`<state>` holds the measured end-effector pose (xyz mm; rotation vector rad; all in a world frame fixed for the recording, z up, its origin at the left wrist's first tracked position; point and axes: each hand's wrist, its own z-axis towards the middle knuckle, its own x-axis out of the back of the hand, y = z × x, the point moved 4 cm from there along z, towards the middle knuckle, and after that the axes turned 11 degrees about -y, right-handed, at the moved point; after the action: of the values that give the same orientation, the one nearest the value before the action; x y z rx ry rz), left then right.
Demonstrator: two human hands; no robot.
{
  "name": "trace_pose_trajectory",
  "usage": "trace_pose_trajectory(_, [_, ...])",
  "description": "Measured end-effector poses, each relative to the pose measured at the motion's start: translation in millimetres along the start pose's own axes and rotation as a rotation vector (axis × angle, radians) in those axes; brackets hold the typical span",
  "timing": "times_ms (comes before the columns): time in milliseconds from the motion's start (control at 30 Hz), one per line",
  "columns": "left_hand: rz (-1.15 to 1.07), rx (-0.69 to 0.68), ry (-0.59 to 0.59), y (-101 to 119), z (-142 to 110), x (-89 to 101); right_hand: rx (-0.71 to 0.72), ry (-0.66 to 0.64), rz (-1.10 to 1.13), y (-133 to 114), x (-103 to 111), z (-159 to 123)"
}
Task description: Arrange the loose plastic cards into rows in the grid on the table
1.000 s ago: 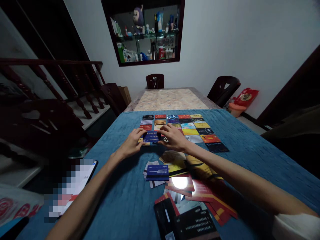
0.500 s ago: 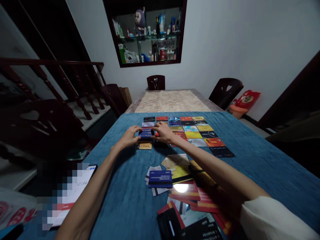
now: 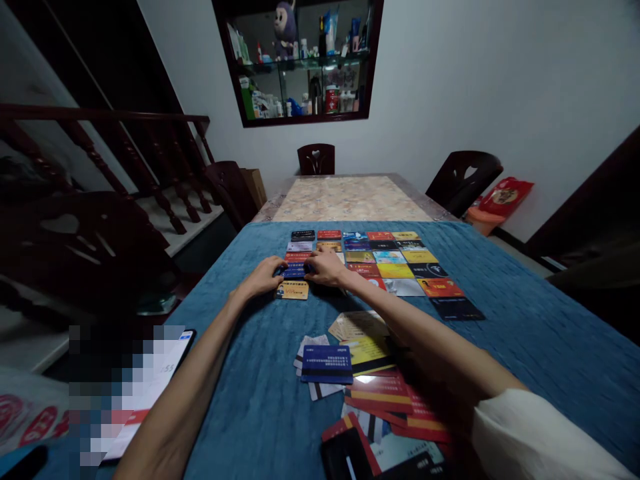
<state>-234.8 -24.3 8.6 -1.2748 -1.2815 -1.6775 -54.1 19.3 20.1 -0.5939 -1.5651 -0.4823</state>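
Facing a long surface [image 3: 345, 193], showing a pale mottled top at the far end and carrying a blue cloth [image 3: 250, 373] over the near part. Noting a cabinet [image 3: 307, 122] with glass shelves in the wall beyond, a dark chair [image 3: 453, 180] at the far right, and a red bag [image 3: 507, 197] near it. Recording a block of cards [image 3: 383, 270] in rows on the cloth and, nearer, a loose pile [image 3: 380, 393] of overlapping cards, mostly red, yellow and black. Observing the left hand [image 3: 263, 275] and the right hand [image 3: 325, 268] at the left part of the block, both with fingers bent. Seeing a phone [image 3: 157, 380] beside the left forearm, partly pixelated. Grasping a blue card [image 3: 294, 270] between both hands: pinching the left end in the left grip, holding the right end in the right grip and partly covering it. Locating this card in the leftmost column, between a red card [image 3: 297, 256] on the far side and an orange card [image 3: 291, 291] on the near side. Leaving contact with the cloth unjudged.
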Motion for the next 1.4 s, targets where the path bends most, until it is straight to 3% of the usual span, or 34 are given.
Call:
trace_pose_trajectory(567, [0.018,0.021,-0.039,4.6,-1.6,-0.2,-0.034,-0.062,0.011,0.0,-1.3,1.8])
trace_pose_trajectory(1067, [0.029,0.238,-0.015,7.4,1.9,-3.6,-0.057,-0.123,-0.032,-1.0,3.5,0.7])
trace_pose_trajectory(1400, [0.072,0.296,-0.013,3.2,6.5,-10.4,-0.057,-0.136,-0.034,-4.6,5.7,1.3])
